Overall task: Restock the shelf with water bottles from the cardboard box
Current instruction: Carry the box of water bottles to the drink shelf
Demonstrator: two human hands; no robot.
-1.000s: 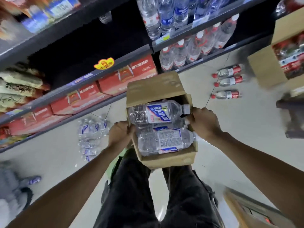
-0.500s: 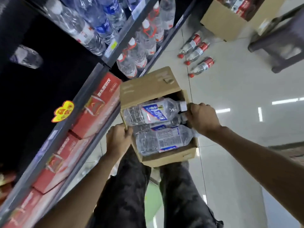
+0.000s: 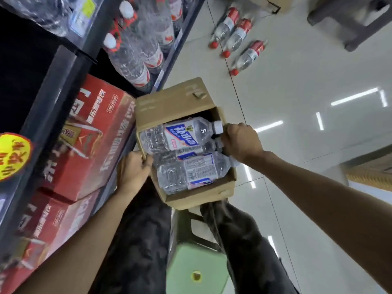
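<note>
At the far left a dark metal shelf (image 3: 53, 85) carries red printed cartons (image 3: 91, 132) on its lower level, with a round yellow price sticker (image 3: 12, 155) on its edge. Further along the same unit stand upright clear water bottles with red-and-white labels (image 3: 135, 60).

Next comes the left hand (image 3: 132, 170), closed over the left rim of the open brown cardboard box (image 3: 180, 102), thumb hooked inside the wall. The box is held in the air above the person's dark trousers (image 3: 135, 240) and a pale green plastic stool (image 3: 195, 262), close beside the red cartons. Inside lie clear plastic water bottles with blue-and-white labels (image 3: 182, 134), stacked on their sides with white caps pointing right; at least three show.

The right hand (image 3: 241, 143) is clenched on the box's right rim, by the bottle caps.

Further right, three red-capped bottles (image 3: 237, 37) lie on the pale tiled floor (image 3: 307, 124).

Full bottles should make the box fairly heavy, and the thin cardboard may sag, so supporting both sides or the base seems wise. Each bottle is probably smooth, somewhat squeezable and prone to rolling; gripping around the labelled middle or the firmer neck should be the surest hold.
</note>
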